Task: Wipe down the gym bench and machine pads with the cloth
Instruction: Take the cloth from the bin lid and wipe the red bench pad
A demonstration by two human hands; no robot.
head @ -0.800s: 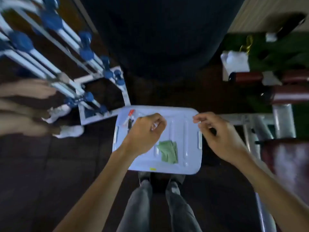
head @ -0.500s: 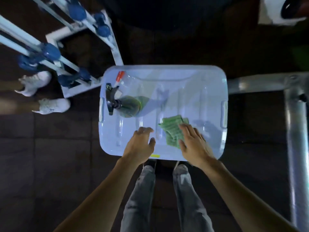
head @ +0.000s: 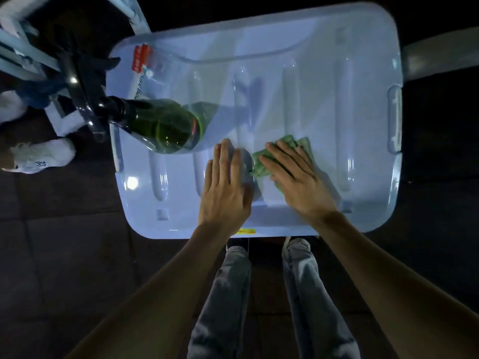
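Head view looks straight down on a pale, glossy plastic lid point(head: 324, 81) with rounded corners, moulded ribs and a handle recess at its right edge. On its near-middle lies the cloth point(head: 261, 164), green, crumpled and ribbed in texture. The right hand point(head: 298, 182) rests flat on the cloth, fingers spread and extended, covering most of it without pinching. The left hand point(head: 225, 190) lies palm-down on bare lid just left of the cloth, fingers straight and close together, holding nothing. A clear spray bottle point(head: 166, 125) with greenish liquid and a black trigger head stands at the lid's left side. Beside it, farther off, lies what may be a red-capped marker point(head: 140, 63), too blurred to confirm.
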